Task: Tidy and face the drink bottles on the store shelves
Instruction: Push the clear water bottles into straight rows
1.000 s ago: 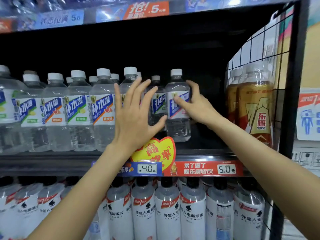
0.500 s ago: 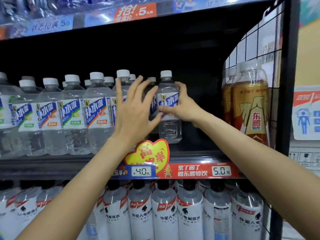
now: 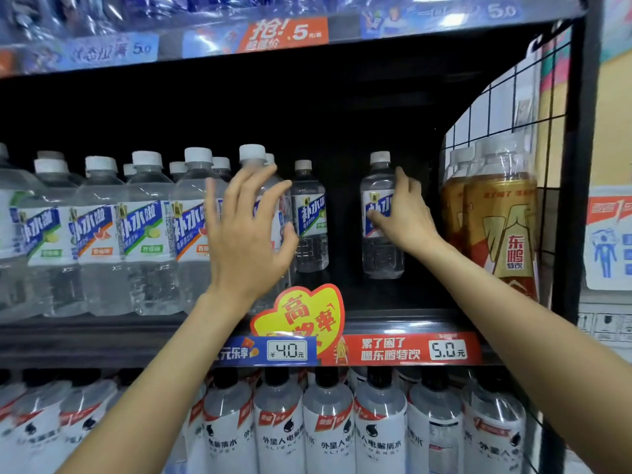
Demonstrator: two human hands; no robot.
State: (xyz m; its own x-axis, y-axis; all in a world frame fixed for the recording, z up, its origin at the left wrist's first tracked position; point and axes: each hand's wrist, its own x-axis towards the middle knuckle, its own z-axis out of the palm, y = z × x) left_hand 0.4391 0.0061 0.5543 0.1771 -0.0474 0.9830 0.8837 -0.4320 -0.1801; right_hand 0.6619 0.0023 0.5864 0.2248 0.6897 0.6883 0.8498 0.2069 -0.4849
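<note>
Right hand: your right hand (image 3: 405,217) grips a clear bottle (image 3: 379,217) at label height, right of centre in the frame, thumb across the front of the label and fingers curled round its right side.
Left hand: your left hand (image 3: 248,234) is spread wide, fingers apart and slightly bent, in front of the tall front-row bottle (image 3: 254,159) at centre frame; you cannot tell from here whether the fingertips touch it, and the hand is motion-blurred.
Arms: both forearms rise from the bottom of the frame, the left from lower left, the right from lower right, bare to the wrist.
Held bottle: upright, white cap, blue and white label facing partly forward, standing apart from the rest with dark gaps either side.
Neighbour: a smaller bottle (image 3: 309,217) of the same drink stands upright between your hands, set further back on the shelf.
Row: the matching bottles (image 3: 99,230) fill the left half of the middle shelf (image 3: 393,319), labels facing front.
Right end: gold bottles (image 3: 499,227) stand against the wire side panel (image 3: 547,97), just beside your right hand.
Shelf edge: a yellow heart tag (image 3: 301,313) and price strips sit below centre.
Below: white-labelled, black-capped bottles (image 3: 328,432) line the lower shelf.
</note>
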